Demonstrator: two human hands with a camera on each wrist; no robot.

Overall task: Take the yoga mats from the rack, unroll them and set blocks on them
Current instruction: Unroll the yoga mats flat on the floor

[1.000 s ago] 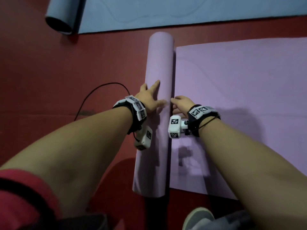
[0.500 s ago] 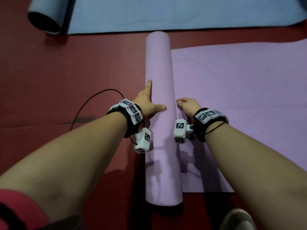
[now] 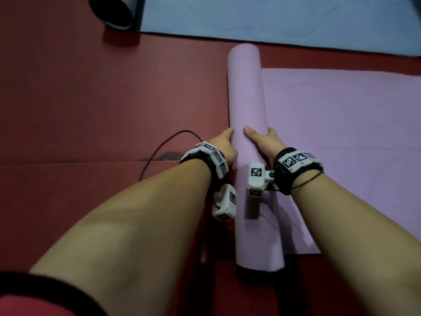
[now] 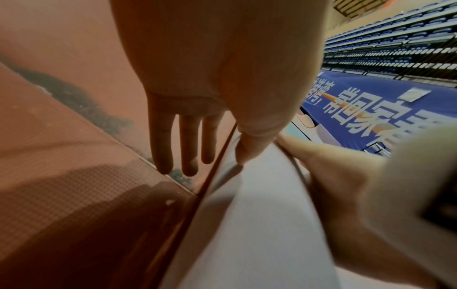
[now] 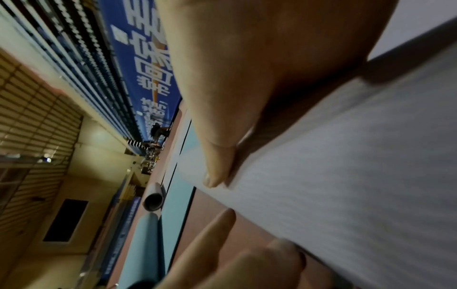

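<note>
On the red floor point(image 3: 79, 99) below me lies the lilac yoga mat point(image 3: 341, 133), part spread to the right, its rolled part point(image 3: 247, 99) standing as a tube between my hands. My left hand point(image 3: 222, 147) lies against the roll's left side, fingers straight over the floor. My right hand point(image 3: 265, 142) cups the roll's right side, thumb laid on top. Beyond it lies a blue mat point(image 3: 250, 14), also partly rolled.

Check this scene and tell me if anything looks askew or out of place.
A black cable loops loose across the red floor, just left of the pink roll and the left hand. The roll's near end sticks out past the flat pink mat's edge, so it sits slightly askew.
</note>
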